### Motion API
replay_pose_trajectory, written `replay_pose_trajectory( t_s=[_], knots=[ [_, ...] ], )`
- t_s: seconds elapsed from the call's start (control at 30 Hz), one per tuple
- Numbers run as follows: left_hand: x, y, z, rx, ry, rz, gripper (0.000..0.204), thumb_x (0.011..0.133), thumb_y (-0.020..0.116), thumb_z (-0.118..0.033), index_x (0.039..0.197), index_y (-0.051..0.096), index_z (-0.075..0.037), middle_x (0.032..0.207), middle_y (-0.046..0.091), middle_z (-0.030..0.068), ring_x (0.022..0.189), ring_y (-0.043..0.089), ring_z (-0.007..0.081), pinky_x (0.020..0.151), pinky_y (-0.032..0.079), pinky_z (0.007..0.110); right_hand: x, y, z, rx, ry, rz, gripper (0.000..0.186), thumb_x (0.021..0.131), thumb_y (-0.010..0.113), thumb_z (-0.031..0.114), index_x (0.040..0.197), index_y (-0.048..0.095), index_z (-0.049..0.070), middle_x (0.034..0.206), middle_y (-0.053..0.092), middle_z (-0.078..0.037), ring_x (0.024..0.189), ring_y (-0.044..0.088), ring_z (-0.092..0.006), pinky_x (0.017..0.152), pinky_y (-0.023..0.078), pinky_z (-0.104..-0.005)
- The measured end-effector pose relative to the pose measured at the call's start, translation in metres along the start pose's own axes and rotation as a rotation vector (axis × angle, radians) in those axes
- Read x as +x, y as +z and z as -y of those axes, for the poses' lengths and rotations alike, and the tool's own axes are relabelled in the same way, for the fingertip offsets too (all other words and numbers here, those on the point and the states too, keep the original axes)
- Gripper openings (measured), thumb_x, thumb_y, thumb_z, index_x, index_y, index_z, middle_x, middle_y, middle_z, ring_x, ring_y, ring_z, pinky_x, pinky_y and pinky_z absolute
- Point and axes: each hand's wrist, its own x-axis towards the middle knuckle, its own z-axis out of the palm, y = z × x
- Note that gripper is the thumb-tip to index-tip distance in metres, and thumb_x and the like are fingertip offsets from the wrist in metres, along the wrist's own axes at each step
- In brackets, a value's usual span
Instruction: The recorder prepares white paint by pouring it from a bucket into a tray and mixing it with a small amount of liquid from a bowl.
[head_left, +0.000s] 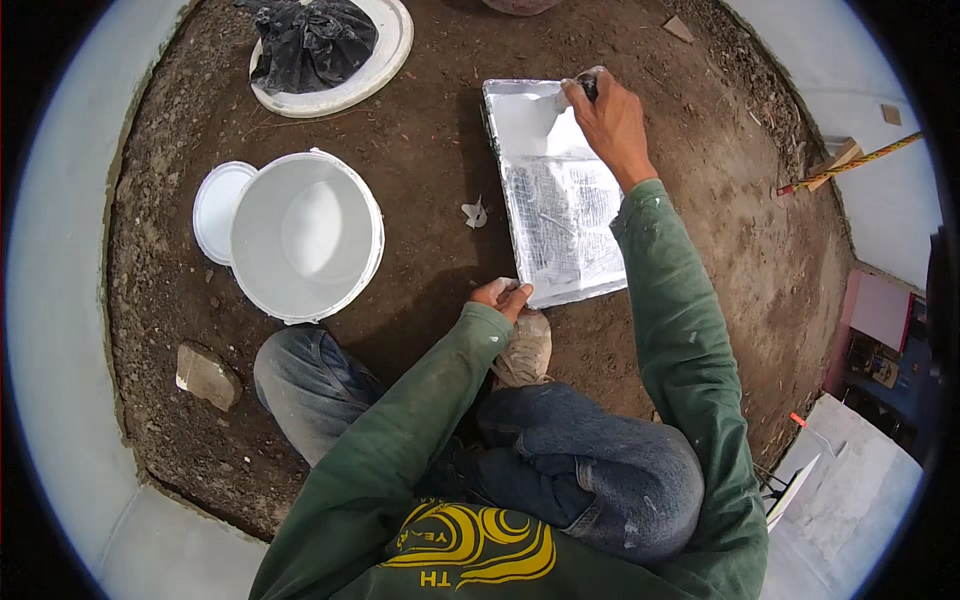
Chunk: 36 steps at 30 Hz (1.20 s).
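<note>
On the soil lies a paint tray (505,195) coated in white, with a pool of white paint at its far end and a ridged, smeared slope on the near side. My left hand (503,296) pinches the tray's near left corner between thumb and fingers. Over the far end, my right hand (615,120) is closed round the dark handle of a paintbrush (548,108). The brush's white-coated end points left, down at the paint; I cannot tell whether it touches.
Left of the tray stands a white bucket (372,215), with a small white lid (213,215) beside it. Farther back, a crumpled black plastic bag (315,45) rests on a large white lid (395,40). A stone (210,376) lies near my knee. Pale walls (60,300) curve around.
</note>
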Motion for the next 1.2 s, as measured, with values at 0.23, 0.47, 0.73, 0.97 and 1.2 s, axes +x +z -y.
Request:
replay_pose_trajectory(
  t_s=[0.23, 0.47, 0.73, 0.97, 1.2],
  knots=[
    [0.008, -0.004, 0.016, -0.008, -0.033, -0.006, 0.033, 0.087, 0.065, -0.02, 0.104, 0.058, 0.008, 0.095, 0.065, 0.0119, 0.083, 0.063, 0.0167, 0.071, 0.055, 0.031, 0.0, 0.007, 0.024, -0.003, -0.033, 0.017, 0.038, 0.086, 0.06, 0.033, 0.08, 0.056, -0.005, 0.069, 0.06, -0.028, 0.069, 0.061, -0.0445, 0.065, 0.048, -0.0487],
    [0.01, -0.004, 0.026, -0.122, 0.0, -0.006, 0.034, 0.088, 0.065, -0.021, 0.103, 0.058, 0.008, 0.095, 0.065, 0.0132, 0.083, 0.063, 0.0172, 0.071, 0.055, 0.031, 0.001, 0.014, 0.036, 0.019, -0.015, 0.035, 0.038, 0.086, 0.06, 0.032, 0.079, 0.055, -0.005, 0.067, 0.06, -0.028, 0.068, 0.061, -0.0439, 0.066, 0.048, -0.0482],
    [0.014, -0.007, 0.022, -0.098, -0.044, 0.006, 0.034, 0.088, 0.063, -0.017, 0.106, 0.055, 0.011, 0.099, 0.062, 0.0166, 0.085, 0.063, 0.0206, 0.069, 0.058, 0.033, 0.004, 0.02, 0.044, 0.103, -0.022, 0.036, 0.04, 0.085, 0.06, 0.031, 0.077, 0.054, -0.007, 0.066, 0.059, -0.028, 0.065, 0.061, -0.043, 0.065, 0.047, -0.0464],
    [0.002, -0.001, 0.003, -0.097, -0.082, -0.017, 0.042, 0.089, 0.063, -0.016, 0.113, 0.05, 0.015, 0.106, 0.059, 0.0204, 0.087, 0.064, 0.0238, 0.068, 0.06, 0.033, -0.004, 0.01, 0.02, 0.335, 0.202, 0.034, 0.037, 0.086, 0.061, 0.033, 0.082, 0.058, -0.003, 0.061, 0.061, -0.016, 0.055, 0.061, -0.028, 0.055, 0.048, -0.0374],
    [0.005, -0.007, 0.012, -0.034, -0.131, -0.039, 0.05, 0.088, 0.065, -0.023, 0.118, 0.049, 0.014, 0.101, 0.063, 0.0172, 0.078, 0.067, 0.0216, 0.059, 0.052, 0.028, -0.007, -0.044, -0.045, 0.411, 0.368, -0.03, 0.033, 0.086, 0.061, 0.032, 0.084, 0.065, -0.001, 0.061, 0.06, -0.007, 0.054, 0.059, -0.0131, 0.05, 0.046, -0.0285]
  ],
)
